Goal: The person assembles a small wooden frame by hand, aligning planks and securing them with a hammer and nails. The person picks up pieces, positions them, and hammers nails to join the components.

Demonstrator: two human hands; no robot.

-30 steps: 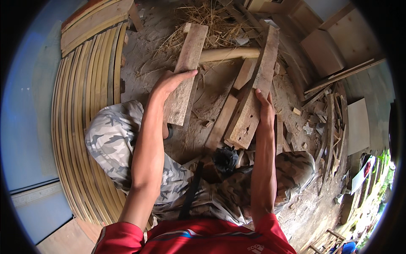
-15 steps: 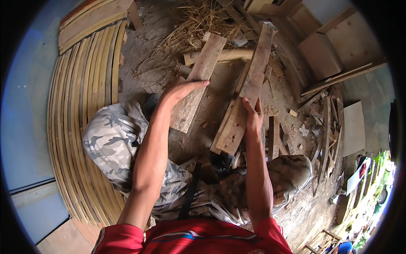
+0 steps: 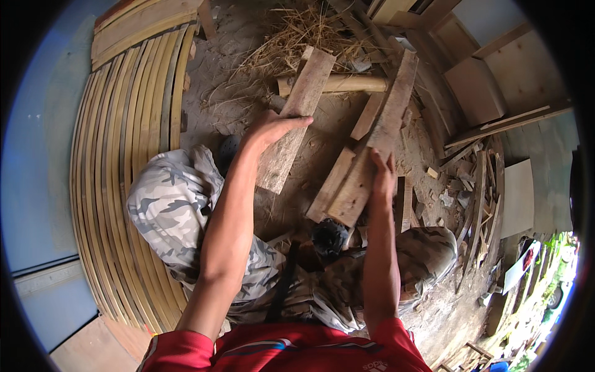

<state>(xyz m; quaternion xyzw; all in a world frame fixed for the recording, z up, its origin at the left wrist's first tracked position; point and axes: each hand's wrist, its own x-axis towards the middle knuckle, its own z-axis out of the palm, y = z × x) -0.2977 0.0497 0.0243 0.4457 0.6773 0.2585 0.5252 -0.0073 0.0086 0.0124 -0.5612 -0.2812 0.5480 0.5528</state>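
My left hand (image 3: 270, 132) grips a short rough wooden plank (image 3: 315, 73), its thumb across the top face and its other fingers hidden. My right hand (image 3: 382, 176) is closed on the right edge of a longer plank (image 3: 392, 108), which slants away from me. Under that plank's left side lie other boards: one nearer me (image 3: 333, 186) and one farther off (image 3: 368, 115). A black rounded object (image 3: 329, 236) sits by the near end of the long plank; its kind is unclear.
A slatted bench (image 3: 118, 186) runs along my left. Beyond the planks lie a bamboo pole (image 3: 347, 84) and a straw heap (image 3: 300, 38). Wood scraps (image 3: 462, 186) litter the floor to the right, below wooden panels (image 3: 474, 90).
The long plank in my right hand has shifted right and slightly toward me, uncovering more of the boards beneath. My left hand keeps its plank; the whole view has moved slightly.
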